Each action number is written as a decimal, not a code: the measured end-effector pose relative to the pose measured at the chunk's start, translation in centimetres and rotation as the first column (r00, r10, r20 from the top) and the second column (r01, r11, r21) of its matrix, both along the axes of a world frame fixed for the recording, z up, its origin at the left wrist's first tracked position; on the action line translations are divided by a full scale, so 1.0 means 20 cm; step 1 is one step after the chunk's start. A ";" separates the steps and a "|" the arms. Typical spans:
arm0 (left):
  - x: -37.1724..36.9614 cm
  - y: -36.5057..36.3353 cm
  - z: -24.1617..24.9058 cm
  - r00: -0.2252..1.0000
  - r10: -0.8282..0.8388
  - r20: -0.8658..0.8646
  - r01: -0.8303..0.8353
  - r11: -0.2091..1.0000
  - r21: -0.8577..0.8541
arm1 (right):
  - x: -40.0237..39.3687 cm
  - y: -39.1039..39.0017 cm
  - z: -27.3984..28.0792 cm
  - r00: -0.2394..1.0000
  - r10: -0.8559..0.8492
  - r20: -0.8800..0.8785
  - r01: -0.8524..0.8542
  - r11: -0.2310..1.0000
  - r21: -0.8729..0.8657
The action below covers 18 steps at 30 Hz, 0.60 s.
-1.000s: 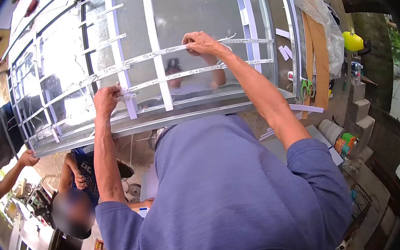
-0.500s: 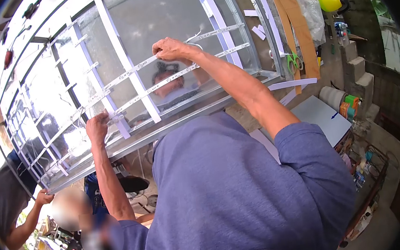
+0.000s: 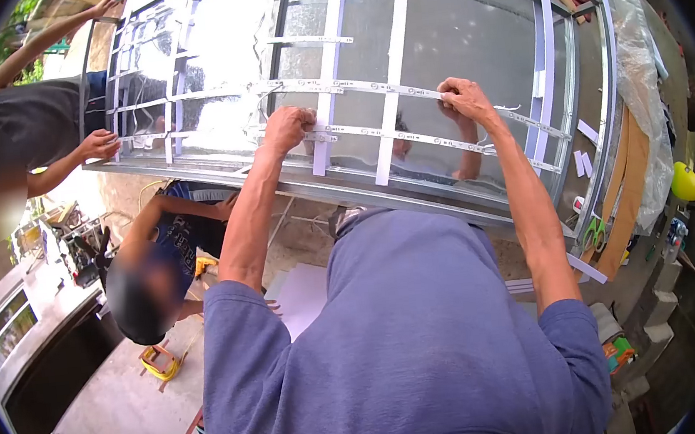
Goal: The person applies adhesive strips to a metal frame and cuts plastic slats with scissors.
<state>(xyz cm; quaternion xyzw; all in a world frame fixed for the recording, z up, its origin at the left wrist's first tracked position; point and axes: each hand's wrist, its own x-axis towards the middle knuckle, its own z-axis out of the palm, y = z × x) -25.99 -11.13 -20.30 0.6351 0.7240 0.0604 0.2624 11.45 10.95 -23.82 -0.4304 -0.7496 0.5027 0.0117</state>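
Observation:
A metal frame (image 3: 468, 212) with a shiny, reflective panel (image 3: 464, 34) lies before me, crossed by white bars. LED strips (image 3: 440, 138) run lengthwise over the bars. My left hand (image 3: 289, 129) is closed at the end of the lower strip, beside a white bar (image 3: 337, 17); its fingertips are partly hidden. Farther right, my right hand (image 3: 466, 98) pinches the upper LED strip (image 3: 378, 87), right of another white bar (image 3: 392, 70). Thin white wires show near the strips' right part.
At the left, a co-worker in a dark shirt (image 3: 37, 121) has hands at the frame's end. Another person (image 3: 171, 251) crouches below it. Green scissors (image 3: 593, 233), brown boards (image 3: 630, 181) and plastic wrap (image 3: 640, 88) lie right; a yellow object (image 3: 685, 182) is beyond.
The view has turned, bringing the crouching person and floor into fuller sight. Both hands stay at the strips; my right hand is now farther right of the middle white bar.

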 end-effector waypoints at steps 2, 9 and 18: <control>-0.02 -0.01 -0.05 0.999 -0.041 -0.004 0.041 0.999 0.020 | 0.00 0.01 0.00 1.000 -0.005 0.005 0.005 1.000 -0.006; -0.03 -0.01 -0.08 1.000 -0.019 0.022 0.018 0.999 0.040 | 0.00 0.01 -0.03 1.000 -0.008 -0.013 0.008 1.000 0.007; -0.04 -0.02 -0.13 0.998 0.012 0.056 -0.016 0.998 0.065 | 0.00 0.01 -0.03 1.000 -0.023 0.014 0.023 1.000 -0.016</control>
